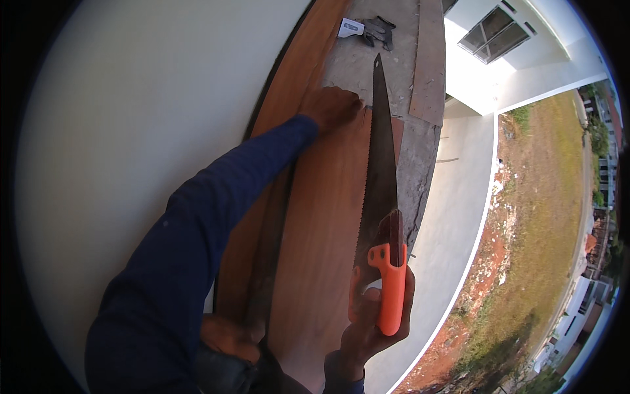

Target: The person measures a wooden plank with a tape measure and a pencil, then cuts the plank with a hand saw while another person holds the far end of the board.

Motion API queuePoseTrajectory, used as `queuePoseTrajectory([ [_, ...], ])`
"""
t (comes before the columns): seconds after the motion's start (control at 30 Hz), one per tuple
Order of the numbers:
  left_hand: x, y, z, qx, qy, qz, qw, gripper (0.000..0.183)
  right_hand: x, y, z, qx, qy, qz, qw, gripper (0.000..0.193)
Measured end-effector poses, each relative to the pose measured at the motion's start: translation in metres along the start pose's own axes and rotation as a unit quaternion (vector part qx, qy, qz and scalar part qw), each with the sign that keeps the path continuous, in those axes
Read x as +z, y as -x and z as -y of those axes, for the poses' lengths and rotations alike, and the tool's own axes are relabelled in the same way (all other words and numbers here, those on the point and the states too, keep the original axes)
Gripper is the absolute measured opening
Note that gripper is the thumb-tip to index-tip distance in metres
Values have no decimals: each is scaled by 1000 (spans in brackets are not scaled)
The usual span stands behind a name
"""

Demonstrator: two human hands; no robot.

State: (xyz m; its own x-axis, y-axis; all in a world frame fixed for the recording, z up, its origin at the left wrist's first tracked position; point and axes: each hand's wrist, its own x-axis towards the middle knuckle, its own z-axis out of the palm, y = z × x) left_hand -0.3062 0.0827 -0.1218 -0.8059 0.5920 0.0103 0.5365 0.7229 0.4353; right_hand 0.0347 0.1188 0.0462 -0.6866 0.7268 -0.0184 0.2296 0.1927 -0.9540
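Note:
My right hand [375,331] is closed round the orange handle of a handsaw [382,151]. The saw stands with its dark blade pointing away and its teeth facing left, over the right edge of a reddish-brown wooden board [321,223]. My left hand [336,107] rests at the board's far end, fingers curled down over the edge, close to the upper part of the blade. A short dark line shows in the board beside those fingers. Whether the teeth touch the wood I cannot tell.
A grey glove [379,31] and a small white object [351,27] lie on the concrete ledge [417,177]. Another thin board [428,72] lies along its right side. A pale wall [131,118] rises on the left. Beyond the ledge is a drop to grassy ground [545,197].

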Motion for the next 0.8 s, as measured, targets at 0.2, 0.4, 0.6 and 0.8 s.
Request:
queuePoseTrajectory([
  [0.2,-6,-2,-1,22,-30,-3,999,40,11,12,-9,35,-34,-10,999,54],
  [0.4,-1,-3,3,9,-9,3,1000,40,7,13,-2,32,-38,11,999,53],
  [0.6,5,-9,5,25,-9,-22,999,42,7,-2,5,39,-18,26,999,40],
  [0.8,-2,-10,3,22,-25,-6,999,42,27,-28,8,38,-35,13,999,37],
])
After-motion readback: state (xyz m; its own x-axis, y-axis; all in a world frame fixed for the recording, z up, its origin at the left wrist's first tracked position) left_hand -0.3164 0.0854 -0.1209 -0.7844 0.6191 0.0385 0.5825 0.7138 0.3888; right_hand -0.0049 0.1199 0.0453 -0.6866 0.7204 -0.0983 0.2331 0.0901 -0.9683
